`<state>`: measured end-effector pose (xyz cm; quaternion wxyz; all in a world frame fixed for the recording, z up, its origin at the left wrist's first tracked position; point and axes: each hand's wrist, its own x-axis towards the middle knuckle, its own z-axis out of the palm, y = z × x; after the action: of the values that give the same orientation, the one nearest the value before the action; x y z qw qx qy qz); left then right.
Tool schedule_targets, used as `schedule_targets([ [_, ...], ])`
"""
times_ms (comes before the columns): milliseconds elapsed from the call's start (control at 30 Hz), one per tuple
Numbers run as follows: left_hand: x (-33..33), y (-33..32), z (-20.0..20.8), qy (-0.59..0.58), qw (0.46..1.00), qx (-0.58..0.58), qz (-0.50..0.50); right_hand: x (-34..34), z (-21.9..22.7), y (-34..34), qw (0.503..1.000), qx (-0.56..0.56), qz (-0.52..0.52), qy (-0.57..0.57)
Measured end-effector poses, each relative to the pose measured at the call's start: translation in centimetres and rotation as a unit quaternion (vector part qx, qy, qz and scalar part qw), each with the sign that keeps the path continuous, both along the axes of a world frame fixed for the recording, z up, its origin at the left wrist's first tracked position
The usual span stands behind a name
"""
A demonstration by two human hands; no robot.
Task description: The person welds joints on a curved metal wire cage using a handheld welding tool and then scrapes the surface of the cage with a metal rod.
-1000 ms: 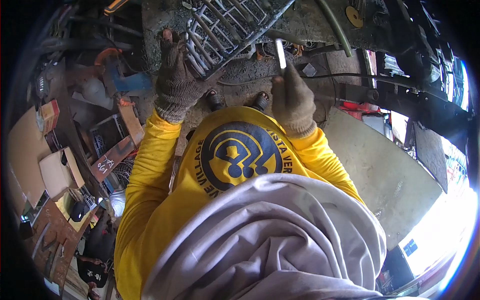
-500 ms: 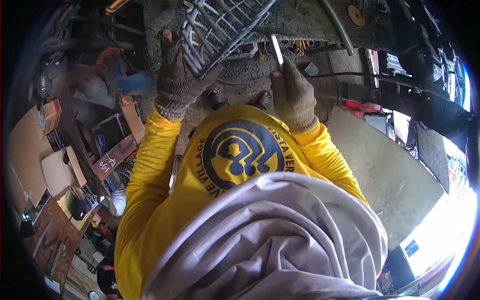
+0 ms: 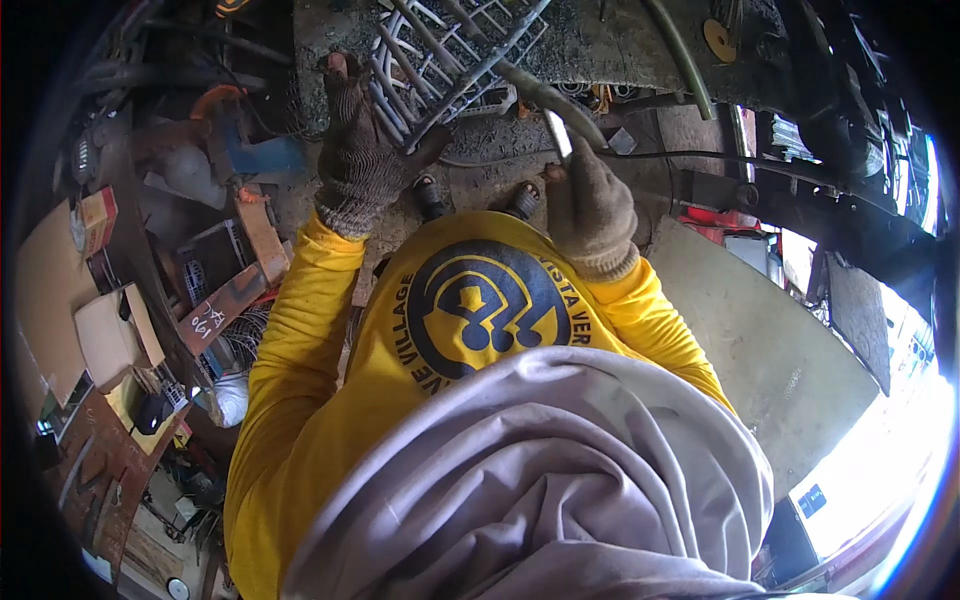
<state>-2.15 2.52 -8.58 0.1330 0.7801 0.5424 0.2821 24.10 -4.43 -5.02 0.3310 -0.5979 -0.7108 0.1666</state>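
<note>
A grey metal rack (image 3: 440,70) of welded bars leans at the bench edge, its lower corner toward me. My left hand (image 3: 362,160), in a dark knit glove, is at that corner with fingers spread upward. Its thumb passes partly behind the bars, so the contact is partly hidden. In its brown glove, my right hand (image 3: 592,205) is closed around a narrow silver strip (image 3: 558,135) that sticks out past the fingers; its kind is unclear. A dark, thick rod (image 3: 560,105) slants between the rack and that hand.
Across the top runs a dark, dirty workbench (image 3: 620,45) with a green tube (image 3: 680,60) and a tan disc (image 3: 717,38). A large pale sheet panel (image 3: 770,340) stands at right. Cardboard boxes (image 3: 110,335) and scrap metal crowd the left. A black cable (image 3: 700,154) stretches right.
The dark rod has swung down toward my right hand and shows more fully. My right hand has shifted slightly down and right with the silver strip. The left hand barely differs.
</note>
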Motion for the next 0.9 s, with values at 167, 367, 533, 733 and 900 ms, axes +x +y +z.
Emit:
schedule_targets([
  [167, 0.5, -0.2, 0.9, 0.034, 0.999, 0.005, 0.008, 0.0, -2.4, 0.1, 0.999, -0.023, -0.018, -0.02],
  [367, 1.0, 0.6, 1.3, 0.042, 0.987, 0.153, 0.016, 0.3, -2.7, 0.4, 0.998, -0.054, -0.007, -0.03],
  [533, 0.7, 0.6, 0.3, 0.045, 0.996, 0.083, 0.002, 0.5, 0.0, 0.4, 0.995, -0.088, -0.02, 0.044],
  [733, 1.1, 0.9, 0.9, 0.035, 0.995, 0.088, 0.016, 0.4, -2.2, 0.6, 0.997, -0.081, -0.017, -0.009],
  [900, 1.0, 0.8, 0.8, 0.048, 0.998, 0.03, 0.007, 0.2, 0.3, 0.5, 0.998, -0.051, -0.022, 0.007],
])
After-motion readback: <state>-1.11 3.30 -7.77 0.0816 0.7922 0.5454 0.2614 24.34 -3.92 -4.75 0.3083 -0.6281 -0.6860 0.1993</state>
